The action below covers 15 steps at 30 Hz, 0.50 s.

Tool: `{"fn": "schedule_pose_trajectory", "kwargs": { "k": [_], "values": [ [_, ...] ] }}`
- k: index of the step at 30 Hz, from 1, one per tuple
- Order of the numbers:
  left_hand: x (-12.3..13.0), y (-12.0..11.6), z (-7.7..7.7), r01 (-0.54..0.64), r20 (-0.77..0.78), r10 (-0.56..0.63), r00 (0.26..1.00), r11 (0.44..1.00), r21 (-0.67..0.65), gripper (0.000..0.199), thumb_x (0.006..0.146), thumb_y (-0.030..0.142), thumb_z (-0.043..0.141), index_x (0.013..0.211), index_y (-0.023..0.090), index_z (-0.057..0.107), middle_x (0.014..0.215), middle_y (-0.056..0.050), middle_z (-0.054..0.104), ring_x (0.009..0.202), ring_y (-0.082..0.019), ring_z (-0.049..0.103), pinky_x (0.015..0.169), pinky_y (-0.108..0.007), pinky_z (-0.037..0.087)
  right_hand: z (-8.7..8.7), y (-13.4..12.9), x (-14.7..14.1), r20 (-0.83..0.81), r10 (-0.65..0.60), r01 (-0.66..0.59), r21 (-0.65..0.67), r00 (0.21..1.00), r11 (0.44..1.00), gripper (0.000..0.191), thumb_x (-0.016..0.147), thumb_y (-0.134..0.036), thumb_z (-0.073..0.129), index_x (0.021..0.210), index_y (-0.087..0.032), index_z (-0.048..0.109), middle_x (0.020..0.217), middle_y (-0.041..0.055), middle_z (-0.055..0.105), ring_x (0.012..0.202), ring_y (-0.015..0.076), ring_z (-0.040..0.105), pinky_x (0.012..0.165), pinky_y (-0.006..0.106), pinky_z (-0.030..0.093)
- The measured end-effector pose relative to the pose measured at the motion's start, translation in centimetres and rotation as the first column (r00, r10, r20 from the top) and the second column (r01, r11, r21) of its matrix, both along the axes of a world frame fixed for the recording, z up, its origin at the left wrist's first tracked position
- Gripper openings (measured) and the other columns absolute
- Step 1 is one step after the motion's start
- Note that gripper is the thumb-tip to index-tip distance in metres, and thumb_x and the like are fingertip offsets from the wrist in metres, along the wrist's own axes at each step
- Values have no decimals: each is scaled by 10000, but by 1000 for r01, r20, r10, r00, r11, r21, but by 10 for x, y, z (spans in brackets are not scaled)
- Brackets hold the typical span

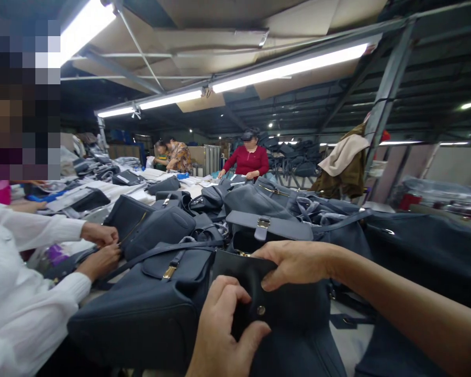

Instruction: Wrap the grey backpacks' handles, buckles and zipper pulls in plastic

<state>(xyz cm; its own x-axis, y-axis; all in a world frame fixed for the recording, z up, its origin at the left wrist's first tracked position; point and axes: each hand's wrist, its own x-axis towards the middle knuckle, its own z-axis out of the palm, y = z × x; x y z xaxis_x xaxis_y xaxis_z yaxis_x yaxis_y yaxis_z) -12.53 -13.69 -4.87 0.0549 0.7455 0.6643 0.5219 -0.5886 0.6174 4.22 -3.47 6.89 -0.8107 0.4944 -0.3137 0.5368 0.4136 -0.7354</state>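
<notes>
Left grip (pixel 222 330) and right grip (pixel 294 264) pinch a black leather flap (pixel 247 277) (brass snap (pixel 261 310) showing).

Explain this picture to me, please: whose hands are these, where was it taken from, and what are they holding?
No machine here: this view comes from a camera worn on a person's head, looking down at their own bare hands. The left hand and right hand hold a black leather pouch with a round metal snap. A work table lies heaped with dark grey handbags. On the left, a co-worker in white sleeves works at another bag.
</notes>
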Motion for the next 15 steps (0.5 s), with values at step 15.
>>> {"fn": "schedule_pose_trajectory", "kwargs": {
  "k": [15],
  "values": [
    [14, 3, -14, -132, -193, 204, 960, 934, 331, 171, 924, 160, 501, 772, 200, 568, 791, -43, 576, 743, -180, 548, 679, -312, 441, 1, 1, 3, -32, -17, 19, 61, 999, 998, 179, 643, -182, 590, 815, -190, 640, 704, -60, 593, 674, 133, 526, 645, 230, 427]
  ]
}}
